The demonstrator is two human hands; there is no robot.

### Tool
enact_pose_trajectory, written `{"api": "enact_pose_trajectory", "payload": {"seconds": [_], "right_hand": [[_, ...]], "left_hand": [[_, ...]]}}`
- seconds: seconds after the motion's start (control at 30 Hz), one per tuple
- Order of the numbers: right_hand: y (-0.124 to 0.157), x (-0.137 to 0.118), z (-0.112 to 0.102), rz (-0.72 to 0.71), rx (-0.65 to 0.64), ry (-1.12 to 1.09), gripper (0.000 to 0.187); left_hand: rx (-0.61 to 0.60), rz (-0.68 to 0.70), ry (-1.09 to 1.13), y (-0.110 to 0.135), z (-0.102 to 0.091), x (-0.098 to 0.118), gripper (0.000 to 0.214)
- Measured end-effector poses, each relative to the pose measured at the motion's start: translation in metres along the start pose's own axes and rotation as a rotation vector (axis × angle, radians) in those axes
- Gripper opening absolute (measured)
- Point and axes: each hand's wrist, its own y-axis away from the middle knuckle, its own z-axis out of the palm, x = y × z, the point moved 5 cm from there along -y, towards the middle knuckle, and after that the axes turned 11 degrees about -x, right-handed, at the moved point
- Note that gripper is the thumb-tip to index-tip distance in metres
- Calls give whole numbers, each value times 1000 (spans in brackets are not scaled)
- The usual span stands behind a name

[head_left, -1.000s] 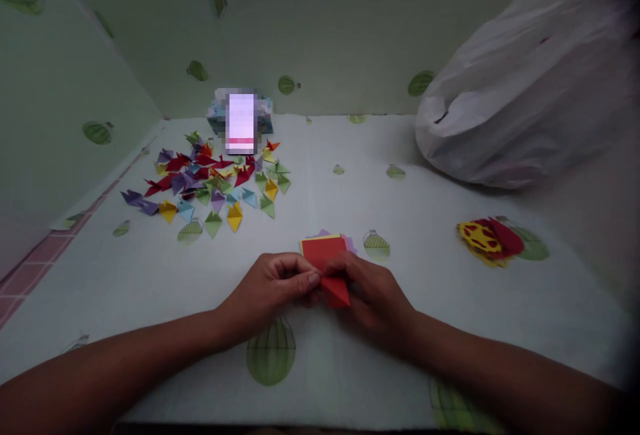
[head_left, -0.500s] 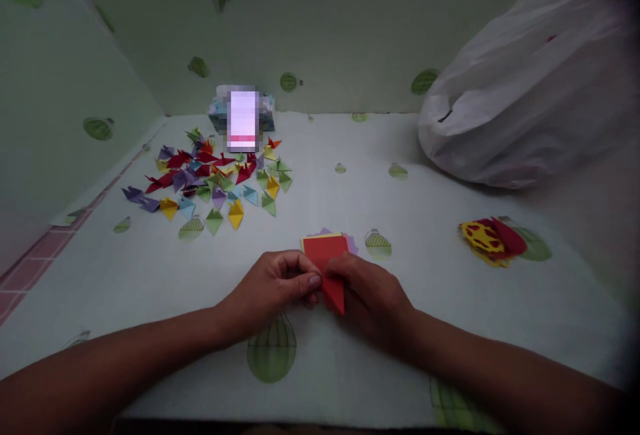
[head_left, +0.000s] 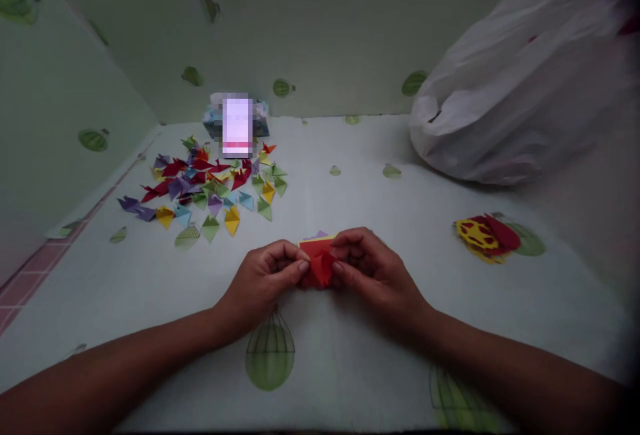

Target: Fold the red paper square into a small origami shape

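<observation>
Works at a pale bench (head_left: pixel 350 368), covered in a whitish sheet printed with green hot-air balloons and stretching back to a dim green back wall (head_left: pixel 240 35) of matching print. Meets a second balloon-printed wall (head_left: pixel 55 81) at left, with a strip of pink tiles (head_left: pixel 30 275) running along its foot.

Holds a small folded red paper (head_left: pixel 321 269) between both hands, at the near middle of the bench. Pinches its left side in the left hand (head_left: pixel 265 281), with thumb and fingertips together; pinches its right side in the right hand (head_left: pixel 380 278), with thumb on the paper and forefinger arched above. Has a stack of square paper (head_left: pixel 311 248), red over yellow, just beyond, partly hidden; cannot tell whether touching.

Bears a loose heap of small folded papers (head_left: pixel 201 177) at far left, in red, purple, green, yellow, orange and light blue. Shows a lit screen (head_left: pixel 237 121), blurred into blocks, upright before a patterned box (head_left: pixel 213 125) near the back wall. Carries a big crumpled white plastic bag (head_left: pixel 500 101) at far right and, nearer, a small pile of red and yellow cut-outs (head_left: pixel 477 233). Gets only dim light, darkest along the right edge.
</observation>
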Motion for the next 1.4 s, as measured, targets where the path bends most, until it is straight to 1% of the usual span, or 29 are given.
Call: {"api": "enact_pose_trajectory", "payload": {"seconds": [0.13, 0.2, 0.27, 0.37, 0.4, 0.43, 0.53, 0.63, 0.73, 0.77, 0.87, 0.93, 1.0, 1.1, 1.17, 1.23, 1.4], "right_hand": [[-1, -3, -1, -8, 37, -43, 15], [-1, -5, 0, -29, 34, -63, 11], [-1, -7, 2, -63, 1, -61, 10], [0, -10, 7, -108, -41, 90, 25], [0, -11, 8, -121, -40, 159, 28], [1, -11, 9, -134, -29, 217, 26], [1, -14, 9, -192, 5, 270, 11], [1, -16, 8, -228, 2, 239, 11], [0, -18, 5, -207, 10, 282, 11], [0, -19, 4, -206, 13, 316, 13], [-1, -21, 4, -236, -18, 434, 17], [-1, -22, 6, -256, -51, 477, 17], [-1, -21, 8, -258, -69, 477, 16], [-1, -20, 9, -240, -94, 447, 12], [-1, -19, 9, -217, -102, 412, 13], [-1, -18, 8, -179, -95, 349, 17], [-1, -14, 5, -105, -60, 215, 16]], "left_hand": [[15, 12, -61, 1, 0, 0, 13], [73, 55, -97, 2, -2, 2, 12], [134, 107, -118, 3, -4, 5, 11], [174, 178, -144, 5, -5, 6, 7], [176, 197, -149, 6, -4, 5, 6], [176, 216, -152, 7, -4, 4, 6], [146, 249, -158, 9, -1, -1, 5], [96, 268, -160, 9, 1, -3, 7], [21, 240, -117, 6, 3, -3, 6], [-1, 231, -91, 6, 3, -4, 11], [-49, 216, -14, 4, 4, -5, 34], [-47, 198, 3, 4, 5, -5, 42], [-17, 172, -12, 4, 4, -5, 40], [11, 163, -51, 5, 4, -3, 29], [22, 174, -77, 6, 5, 0, 23], [34, 188, -92, 6, 4, 1, 21], [47, 196, -109, 7, 4, -1, 23]]}}
